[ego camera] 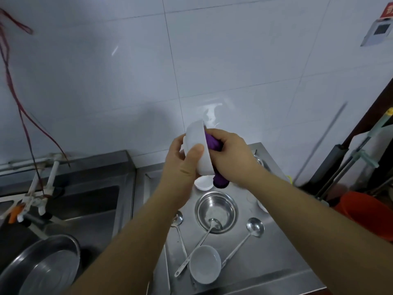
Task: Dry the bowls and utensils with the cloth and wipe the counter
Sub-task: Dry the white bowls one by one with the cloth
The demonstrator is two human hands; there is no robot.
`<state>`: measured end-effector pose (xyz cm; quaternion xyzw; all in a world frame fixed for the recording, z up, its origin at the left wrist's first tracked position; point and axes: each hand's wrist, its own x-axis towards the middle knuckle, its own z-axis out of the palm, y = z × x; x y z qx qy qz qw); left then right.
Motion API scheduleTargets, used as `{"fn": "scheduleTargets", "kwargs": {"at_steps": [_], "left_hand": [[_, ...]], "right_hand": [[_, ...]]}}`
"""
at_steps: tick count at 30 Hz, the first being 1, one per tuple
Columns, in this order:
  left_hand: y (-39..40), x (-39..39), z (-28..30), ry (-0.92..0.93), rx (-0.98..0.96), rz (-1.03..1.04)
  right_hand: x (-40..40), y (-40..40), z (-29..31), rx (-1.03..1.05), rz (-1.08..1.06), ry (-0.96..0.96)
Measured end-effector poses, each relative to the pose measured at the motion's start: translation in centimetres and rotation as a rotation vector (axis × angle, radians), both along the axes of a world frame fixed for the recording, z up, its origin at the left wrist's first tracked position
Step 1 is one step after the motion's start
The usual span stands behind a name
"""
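My left hand (182,160) grips a white bowl (196,135) held on its side above the steel counter (276,258). Pressed into the bowl's opening is a purple cloth (213,142), bunched in my right hand (231,154); its tail hangs below the bowl. On the counter stand a steel bowl (216,209) with a ladle (200,241) leaning in it, a white bowl (205,264) near the front edge, a small white bowl (203,183) under my hands, a second ladle (246,239) and a spoon (179,228).
A sink (85,205) with a white tap (38,194) lies to the left, and a large steel basin (45,265) sits at its near corner. An orange bucket (368,211) and mop handles (348,162) stand to the right. Another white dish (262,206) peeks from under my right forearm.
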<state>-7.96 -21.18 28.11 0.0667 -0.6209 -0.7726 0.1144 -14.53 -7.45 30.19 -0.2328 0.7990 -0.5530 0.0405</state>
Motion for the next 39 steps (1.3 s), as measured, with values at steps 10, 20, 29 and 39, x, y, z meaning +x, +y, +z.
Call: {"fn": "scheduleTargets", "kwargs": {"at_steps": [10,20,29,39], "left_hand": [[2.3,-1.0,-1.1,-0.036,0.157,-0.169],[5.3,-2.9,-0.4,-0.019,0.225,-0.071],[5.6,-3.7,-0.7,-0.039,-0.069,0.032],[8.7,-2.3,-1.1,-0.053,0.29,-0.227]], "right_hand": [[-0.6,3.3,1.8,-0.294,0.234,-0.525],[-3.6,5.1,-0.5,0.133,-0.047,0.715],[-4.2,7.2,1.0,0.173,0.143,-0.183],[-2.8,9.3,1.3,-0.583,0.18,-0.758]]}}
